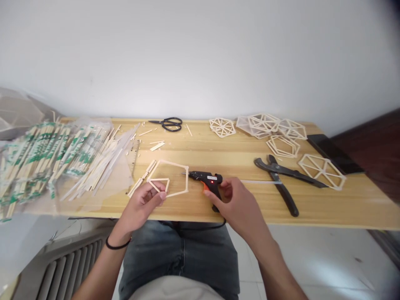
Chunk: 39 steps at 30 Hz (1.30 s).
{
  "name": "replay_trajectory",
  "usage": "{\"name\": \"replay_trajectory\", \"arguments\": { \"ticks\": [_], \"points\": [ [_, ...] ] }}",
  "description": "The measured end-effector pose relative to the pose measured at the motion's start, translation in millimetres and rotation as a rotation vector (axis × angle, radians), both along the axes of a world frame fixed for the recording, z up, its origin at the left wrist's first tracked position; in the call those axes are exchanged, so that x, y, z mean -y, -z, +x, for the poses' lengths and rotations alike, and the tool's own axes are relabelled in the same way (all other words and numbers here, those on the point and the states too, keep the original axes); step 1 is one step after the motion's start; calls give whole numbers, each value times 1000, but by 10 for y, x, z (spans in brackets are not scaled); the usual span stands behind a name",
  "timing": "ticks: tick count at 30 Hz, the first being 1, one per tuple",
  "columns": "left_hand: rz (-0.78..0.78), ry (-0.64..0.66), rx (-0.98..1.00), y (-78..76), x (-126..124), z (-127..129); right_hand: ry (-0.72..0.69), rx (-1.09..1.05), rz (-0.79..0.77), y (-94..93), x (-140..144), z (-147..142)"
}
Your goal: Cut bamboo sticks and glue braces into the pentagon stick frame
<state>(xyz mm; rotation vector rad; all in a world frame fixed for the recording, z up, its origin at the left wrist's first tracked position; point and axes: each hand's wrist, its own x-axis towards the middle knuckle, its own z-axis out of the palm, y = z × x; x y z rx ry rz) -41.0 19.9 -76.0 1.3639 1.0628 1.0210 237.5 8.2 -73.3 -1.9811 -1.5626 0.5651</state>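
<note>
**Worktop inventory: stick-frame assembly, one frame in hand**

Setting: plain white wall behind a long pale wooden worktop (218, 208); the person sits at its near edge.

In hand:
- Left hand (142, 206), fingers closed on a small pale wooden stick frame (159, 184), held inside a larger five-sided pale stick frame (176, 177) lying flat on the worktop.
- Right hand (237, 204), wrapped around the grip of a black hot-glue gun with orange trigger (208, 181); its nozzle points left at the right edge of the larger frame, and its red light shows.

Stock, left: bundles of paper-wrapped wooden chopsticks with green print (40, 154) on clear plastic sheeting; short loose cut sticks (156, 146) just behind the frame.

Tools: black-handled scissors (167, 123) at the far edge; black long-handled cutting pliers (281, 179) to the right of the glue gun.

Finished pieces, right and far right: several hexagonal stick lattices (271, 127), each with inner spokes.

Progress, judged: several lattices look complete; the piece in hand is only an outline with one inner frame, its remaining inner members unattached.
</note>
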Motion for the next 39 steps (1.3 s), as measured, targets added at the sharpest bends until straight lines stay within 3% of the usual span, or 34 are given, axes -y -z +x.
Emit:
{"name": "replay_trajectory", "arguments": {
  "ticks": [5,9,13,16,18,23,25,27,32,35,39],
  "points": [
    [-7,-9,37,16,-2,5,-77,-21,-87,13,-86,-51],
    [-30,-35,63,4,-1,8,-105,-155,-59,12,-118,-50],
    [-54,-41,91,-6,4,15,37,-423,12,60,-113,11],
    [-53,-43,85,-3,0,18,150,-558,-21,98,-77,76],
    [-47,-44,74,-2,-5,17,154,-698,-49,101,-44,80],
    [-18,-37,33,-14,-7,10,-74,-1320,-101,-9,2,-81],
    [-22,-35,29,-24,-4,10,-176,-1461,-161,-48,11,-161],
    [-34,-32,28,-35,-3,12,-184,-1457,-144,-39,26,-225],
    [-52,-36,13,-57,-9,30,30,-1125,110,148,51,-356],
    [-66,-39,18,-63,-12,42,106,-1071,184,212,4,-453],
    [-75,-28,16,-49,-12,45,68,-1077,191,185,-85,-588]
  ]
}}
